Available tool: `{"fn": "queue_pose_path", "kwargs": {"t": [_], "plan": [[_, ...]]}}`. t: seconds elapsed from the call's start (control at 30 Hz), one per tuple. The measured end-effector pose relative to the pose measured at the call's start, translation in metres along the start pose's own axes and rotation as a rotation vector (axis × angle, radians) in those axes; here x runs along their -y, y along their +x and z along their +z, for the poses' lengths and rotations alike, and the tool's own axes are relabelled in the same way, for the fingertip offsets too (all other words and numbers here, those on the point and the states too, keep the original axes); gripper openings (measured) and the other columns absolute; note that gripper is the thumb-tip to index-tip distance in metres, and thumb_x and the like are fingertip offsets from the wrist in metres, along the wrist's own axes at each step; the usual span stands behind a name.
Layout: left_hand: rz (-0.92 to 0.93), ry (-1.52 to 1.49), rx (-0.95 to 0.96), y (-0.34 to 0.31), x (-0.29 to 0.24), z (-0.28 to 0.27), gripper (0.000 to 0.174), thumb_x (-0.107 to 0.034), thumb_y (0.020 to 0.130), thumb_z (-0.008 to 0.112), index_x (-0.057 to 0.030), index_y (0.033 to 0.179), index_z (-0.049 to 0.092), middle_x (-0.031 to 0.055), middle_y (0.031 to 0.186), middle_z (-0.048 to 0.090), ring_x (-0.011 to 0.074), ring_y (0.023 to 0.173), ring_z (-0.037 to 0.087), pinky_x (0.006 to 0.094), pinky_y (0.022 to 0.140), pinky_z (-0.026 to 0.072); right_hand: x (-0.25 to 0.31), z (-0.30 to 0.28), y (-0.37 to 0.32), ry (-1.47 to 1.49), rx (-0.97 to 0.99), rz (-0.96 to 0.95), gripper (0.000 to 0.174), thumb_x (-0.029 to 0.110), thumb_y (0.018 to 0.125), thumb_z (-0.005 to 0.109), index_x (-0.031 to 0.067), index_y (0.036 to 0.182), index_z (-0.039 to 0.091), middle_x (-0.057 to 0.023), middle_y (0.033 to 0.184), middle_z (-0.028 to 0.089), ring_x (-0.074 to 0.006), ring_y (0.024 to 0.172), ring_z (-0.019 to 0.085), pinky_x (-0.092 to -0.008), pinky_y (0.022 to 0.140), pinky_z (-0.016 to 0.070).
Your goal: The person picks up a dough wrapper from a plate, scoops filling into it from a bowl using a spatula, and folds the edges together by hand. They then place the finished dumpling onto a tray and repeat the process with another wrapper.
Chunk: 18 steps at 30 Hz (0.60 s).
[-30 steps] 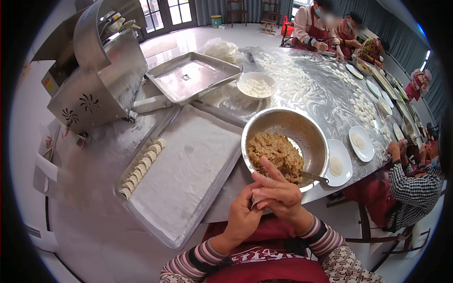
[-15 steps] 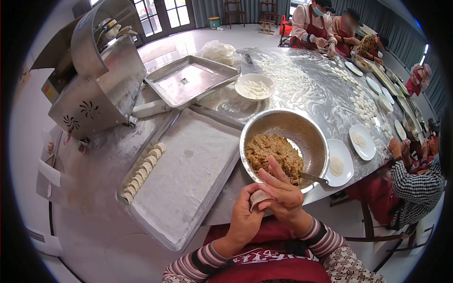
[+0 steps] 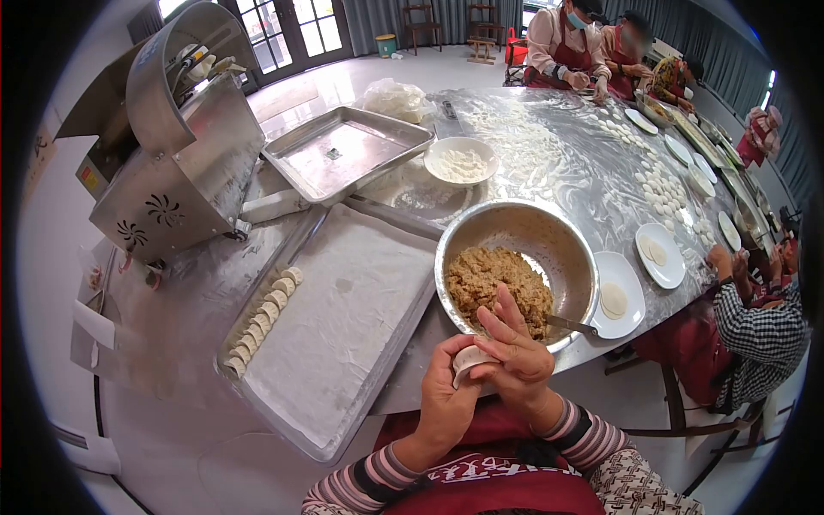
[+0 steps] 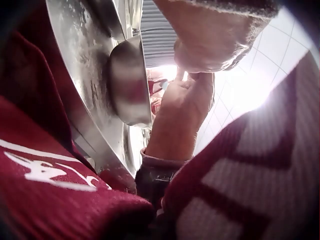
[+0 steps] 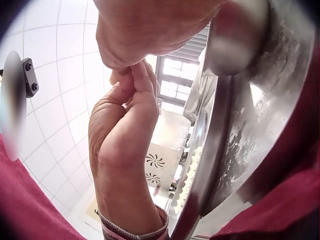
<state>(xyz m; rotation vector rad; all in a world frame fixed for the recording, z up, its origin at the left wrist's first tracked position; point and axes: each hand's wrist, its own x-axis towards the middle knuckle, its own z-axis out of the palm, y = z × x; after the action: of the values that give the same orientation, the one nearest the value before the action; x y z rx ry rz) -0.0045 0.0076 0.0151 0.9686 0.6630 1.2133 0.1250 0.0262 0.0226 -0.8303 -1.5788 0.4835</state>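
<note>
Left hand (image 3: 444, 392) and right hand (image 3: 518, 360) close together, curled fingers pinching one dumpling (image 3: 469, 358)

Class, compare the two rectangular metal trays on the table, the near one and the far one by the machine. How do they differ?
The near rectangular metal tray is lined in floury white, while the far rectangular metal tray shows bare shiny steel. The near tray carries a row of pale folded dumplings along its left edge, and the far tray holds none. The near tray looks larger in the head view. Both are shallow and rimmed.
</note>
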Motion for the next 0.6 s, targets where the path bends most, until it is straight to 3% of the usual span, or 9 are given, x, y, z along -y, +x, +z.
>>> {"fn": "queue_pose_path", "kwargs": {"t": [0.1, 0.17, 0.23, 0.6], "plan": [[0.004, 0.086, 0.014, -0.001, 0.000, 0.000, 0.038, 0.008, 0.090, 0.049, -0.0010, 0.126, 0.040, 0.0086, 0.116, 0.051, 0.0124, 0.105, 0.053, 0.0239, 0.088, 0.0467, -0.002, 0.001, -0.006, 0.074, -0.023, 0.033, 0.028, 0.012, 0.070, 0.078, 0.0034, 0.096, 0.072, -0.0167, 0.123, 0.061, -0.0393, 0.135, 0.035, -0.0434, 0.107, 0.0347], [-0.029, -0.021, 0.012, -0.001, 0.003, 0.000, 0.038, 0.005, 0.090, 0.053, -0.0012, 0.125, 0.040, 0.0083, 0.116, 0.051, 0.0122, 0.104, 0.053, 0.0236, 0.088, 0.0465, -0.008, 0.002, -0.010, 0.151, -0.027, 0.069, 0.028, 0.012, 0.070, 0.078, 0.0035, 0.096, 0.072, -0.0168, 0.124, 0.060, -0.0394, 0.135, 0.035, -0.0437, 0.106, 0.0355], [-0.051, -0.037, -0.005, -0.001, 0.005, -0.001, 0.038, 0.004, 0.090, 0.053, -0.0017, 0.125, 0.040, 0.0080, 0.116, 0.050, 0.0124, 0.104, 0.053, 0.0239, 0.088, 0.0467, -0.012, 0.001, -0.010, -0.005, 0.009, -0.067, 0.028, 0.012, 0.070, 0.078, 0.0039, 0.095, 0.072, -0.0165, 0.125, 0.060, -0.0396, 0.135, 0.034, -0.0438, 0.106, 0.0363], [-0.073, -0.142, -0.034, -0.001, 0.003, 0.003, 0.035, 0.004, 0.093, 0.050, -0.0047, 0.126, 0.040, 0.0081, 0.118, 0.050, 0.0141, 0.108, 0.053, 0.0270, 0.093, 0.0469, -0.007, 0.004, -0.012, -0.139, -0.127, -0.060, 0.023, 0.012, 0.072, 0.076, 0.0038, 0.093, 0.072, -0.0159, 0.122, 0.062, -0.0415, 0.134, 0.035, -0.0436, 0.108, 0.0321]]}}
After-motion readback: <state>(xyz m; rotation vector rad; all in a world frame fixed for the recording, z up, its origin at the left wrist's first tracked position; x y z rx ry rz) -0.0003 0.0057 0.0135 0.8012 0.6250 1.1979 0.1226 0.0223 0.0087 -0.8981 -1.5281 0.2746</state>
